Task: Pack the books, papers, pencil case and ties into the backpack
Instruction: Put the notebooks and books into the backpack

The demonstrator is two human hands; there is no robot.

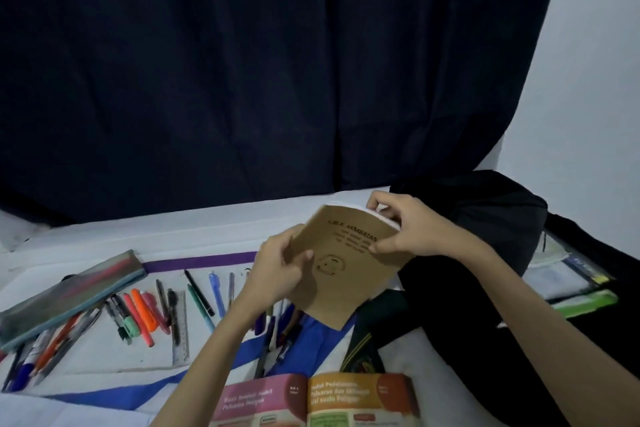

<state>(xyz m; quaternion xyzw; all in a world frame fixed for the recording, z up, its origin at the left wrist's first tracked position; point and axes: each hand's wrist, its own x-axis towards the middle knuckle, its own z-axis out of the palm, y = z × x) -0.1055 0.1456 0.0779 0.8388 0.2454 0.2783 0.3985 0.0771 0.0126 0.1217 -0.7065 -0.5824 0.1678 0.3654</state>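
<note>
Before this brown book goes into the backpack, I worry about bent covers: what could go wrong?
The brown book, held in the left hand and right hand, already curves; it may crease. The black backpack shows no visible opening, so it may snag. Loose pens below could get swept aside.

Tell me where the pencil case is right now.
In the head view the pencil case lies at the far left of the white surface, over some loose pens, left of the ruler.

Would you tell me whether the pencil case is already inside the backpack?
No, the pencil case lies on the table at the left, apart from the black backpack.
</note>
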